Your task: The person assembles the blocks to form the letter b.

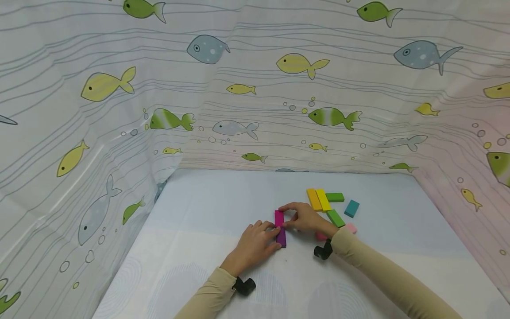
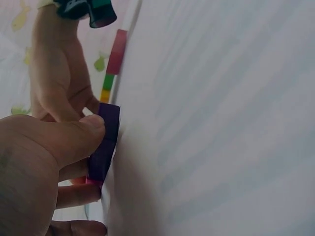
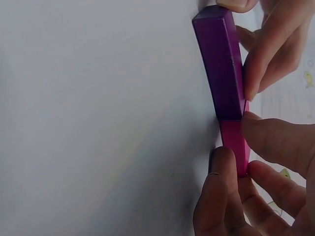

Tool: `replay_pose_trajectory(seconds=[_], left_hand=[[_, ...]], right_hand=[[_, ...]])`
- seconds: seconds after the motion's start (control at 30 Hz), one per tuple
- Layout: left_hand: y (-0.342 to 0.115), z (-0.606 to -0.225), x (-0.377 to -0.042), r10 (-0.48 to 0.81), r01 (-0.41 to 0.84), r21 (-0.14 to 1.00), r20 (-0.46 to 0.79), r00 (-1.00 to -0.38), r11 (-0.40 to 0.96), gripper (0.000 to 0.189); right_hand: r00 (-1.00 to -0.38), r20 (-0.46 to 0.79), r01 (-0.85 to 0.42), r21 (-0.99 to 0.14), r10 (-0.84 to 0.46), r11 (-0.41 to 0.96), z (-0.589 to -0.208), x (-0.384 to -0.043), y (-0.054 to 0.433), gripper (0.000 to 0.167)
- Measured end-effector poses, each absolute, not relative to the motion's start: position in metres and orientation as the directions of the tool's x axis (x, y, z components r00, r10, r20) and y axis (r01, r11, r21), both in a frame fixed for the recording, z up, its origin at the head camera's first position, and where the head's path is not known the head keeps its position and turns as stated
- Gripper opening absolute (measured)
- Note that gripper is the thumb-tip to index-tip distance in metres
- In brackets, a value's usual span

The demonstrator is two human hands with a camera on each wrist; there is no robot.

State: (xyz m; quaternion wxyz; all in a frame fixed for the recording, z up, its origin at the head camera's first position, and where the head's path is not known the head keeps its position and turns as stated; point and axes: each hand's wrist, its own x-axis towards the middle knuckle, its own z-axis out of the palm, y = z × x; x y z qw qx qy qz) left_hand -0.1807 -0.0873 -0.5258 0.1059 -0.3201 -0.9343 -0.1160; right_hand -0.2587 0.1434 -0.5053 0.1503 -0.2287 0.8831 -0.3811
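Blocks in two colours, a purple block (image 1: 281,238) and a magenta block (image 1: 279,217), lie end to end on the pale tablecloth (image 1: 191,199), their short ends meeting, purple nearer the person. The left hand (image 1: 256,243) pinches the purple block, thumb at its near end and a finger along its side; the right hand (image 1: 304,218) pinches the magenta block between thumb and fingers. The work looks to be at an early stage: this pair is in line, though perhaps being squared up, while the pieces at the right seem yet to be used. Those are an orange block (image 1: 314,200) and a yellow block (image 1: 323,200) side by side, two green blocks (image 1: 335,197), a teal block (image 1: 352,208), a pink block (image 1: 351,228) and a coral-red block (image 1: 320,236) partly hidden by the right arm. All are slim, straight-edged oblongs. The purple one has a smooth, faintly glossy coat with small pale marks along one edge, probably painted wood. Under them, the cloth is matt, with faint striped and ringed prints.
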Motion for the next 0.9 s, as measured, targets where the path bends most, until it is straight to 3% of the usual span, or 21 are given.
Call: replay_pose_trajectory(seconds=[0.33,0.9], left_hand=[[-0.0838,-0.5251,-0.1757,0.577,0.608,0.074,0.244,-0.779,0.79,0.048],[-0.0841,-0.5227,-0.1748,0.579,0.609,0.079,0.236,-0.781,0.789,0.048]], right_hand=[[-0.845,-0.075,-0.308,-0.742,-0.529,0.595,-0.5082,-0.2584,0.1447,0.057],[-0.847,-0.066,-0.313,-0.741,-0.528,0.594,-0.5067,-0.2581,0.1435,0.056]])
